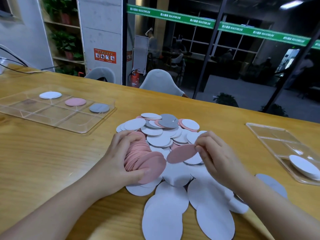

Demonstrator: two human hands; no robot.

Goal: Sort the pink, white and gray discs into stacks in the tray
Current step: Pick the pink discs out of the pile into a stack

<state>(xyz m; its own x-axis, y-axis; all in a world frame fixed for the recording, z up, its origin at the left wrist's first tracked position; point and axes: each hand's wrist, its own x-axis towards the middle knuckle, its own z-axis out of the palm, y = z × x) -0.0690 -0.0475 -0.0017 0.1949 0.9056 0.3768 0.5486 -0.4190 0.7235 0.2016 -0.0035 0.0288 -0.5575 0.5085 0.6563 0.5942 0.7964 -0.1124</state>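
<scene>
While you sort, note:
Heap: loose disc pile [166, 135] beyond both hands.
Tray: clear tray [103, 118] far left of your left hand [110, 163], which grips the pink stack [140, 156].
Single: right hand [214, 153] pinches one pink disc [181, 154]; lay it flush onto stack.

Two clear trays sit on the bench [52, 153]: the left tray [97, 125] holds three stacks, one white stack [50, 95], one pink stack [75, 102], one gray stack [99, 108]; the right tray [270, 135] holds one white pile [303, 166]. Two chairs [159, 80] stand behind. The loose discs [161, 134] are too many to count.

left hand [116, 163] gripping pink stack [143, 160], right hand [218, 156] pinching pink disc [181, 154]
</scene>
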